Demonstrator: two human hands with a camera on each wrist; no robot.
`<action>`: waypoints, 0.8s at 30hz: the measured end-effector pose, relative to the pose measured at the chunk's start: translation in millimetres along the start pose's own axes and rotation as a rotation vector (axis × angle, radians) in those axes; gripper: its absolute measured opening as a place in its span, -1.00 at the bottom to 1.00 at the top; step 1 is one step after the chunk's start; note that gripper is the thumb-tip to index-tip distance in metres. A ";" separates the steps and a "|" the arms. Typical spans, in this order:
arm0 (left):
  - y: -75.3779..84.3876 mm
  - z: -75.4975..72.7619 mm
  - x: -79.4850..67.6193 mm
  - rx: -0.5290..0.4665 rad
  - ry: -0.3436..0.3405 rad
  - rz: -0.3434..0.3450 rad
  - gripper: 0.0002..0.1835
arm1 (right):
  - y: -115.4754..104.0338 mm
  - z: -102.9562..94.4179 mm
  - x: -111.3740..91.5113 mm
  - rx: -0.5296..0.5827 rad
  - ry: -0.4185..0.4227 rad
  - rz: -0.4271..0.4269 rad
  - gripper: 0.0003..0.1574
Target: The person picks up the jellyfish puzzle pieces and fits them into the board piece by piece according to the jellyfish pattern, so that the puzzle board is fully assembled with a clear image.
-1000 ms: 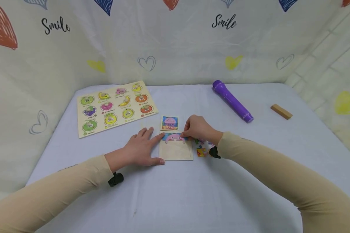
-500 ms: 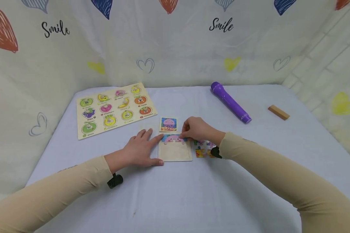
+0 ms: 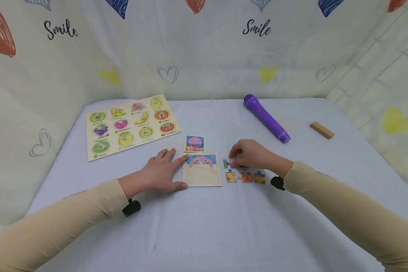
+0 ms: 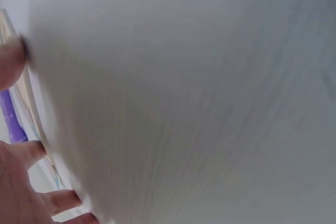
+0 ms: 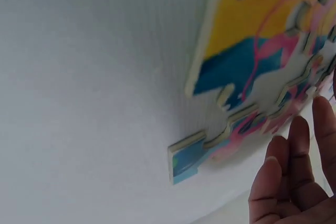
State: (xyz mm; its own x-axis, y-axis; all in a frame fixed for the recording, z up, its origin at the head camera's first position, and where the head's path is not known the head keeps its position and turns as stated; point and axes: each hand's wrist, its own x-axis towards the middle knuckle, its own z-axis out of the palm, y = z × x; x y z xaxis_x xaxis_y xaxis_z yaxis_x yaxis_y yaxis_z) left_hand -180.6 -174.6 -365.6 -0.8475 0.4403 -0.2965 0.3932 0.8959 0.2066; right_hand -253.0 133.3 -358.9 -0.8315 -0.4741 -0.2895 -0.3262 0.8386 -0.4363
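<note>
A square wooden puzzle board lies mid-table, its top row filled with pieces of a pink, smiling sea creature. My left hand is spread flat at its left side, index finger and thumb touching that edge; the left wrist view shows the fingertips along the rim. Right of the board, my right hand pinches at a green-and-pink puzzle piece, thumb and index fingertips down on it. Several more puzzle pieces lie below this hand. In the right wrist view its other fingers curl beside the loose pieces.
A small picture card of a pink jellyfish lies just above the board. At the back left is a wooden fruit peg puzzle. A purple microphone and a small wooden block lie at the back right.
My right hand has left the board's top right corner and moved right to the loose pieces, uncovering the filled top row. The left hand stays at the board's left edge.
</note>
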 end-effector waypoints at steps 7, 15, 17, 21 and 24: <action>-2.4 1.8 -1.0 0.005 0.017 0.004 -0.02 | -7.0 4.1 -0.9 -0.043 0.030 -0.053 -0.82; -3.7 3.1 -0.7 0.011 0.019 0.009 -0.02 | -19.6 1.1 0.3 0.128 0.040 -0.050 -0.88; -3.5 3.6 -0.7 0.005 0.013 0.008 -0.02 | -28.3 2.5 4.6 0.188 0.041 -0.053 -0.88; -3.9 5.6 -0.4 0.004 0.008 0.006 -0.03 | -51.7 12.9 16.1 0.289 -0.008 -0.024 -0.86; -4.2 6.8 0.3 0.007 0.002 0.004 -0.03 | -67.2 23.2 25.1 0.316 -0.038 -0.005 -0.84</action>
State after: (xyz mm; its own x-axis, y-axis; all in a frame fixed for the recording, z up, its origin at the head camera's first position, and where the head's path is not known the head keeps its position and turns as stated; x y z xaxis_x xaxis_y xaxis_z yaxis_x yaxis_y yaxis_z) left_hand -180.1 -177.8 -373.0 -0.8468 0.4434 -0.2938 0.3986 0.8947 0.2016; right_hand -241.5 58.9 -356.6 -0.8108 -0.4926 -0.3162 -0.1693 0.7145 -0.6789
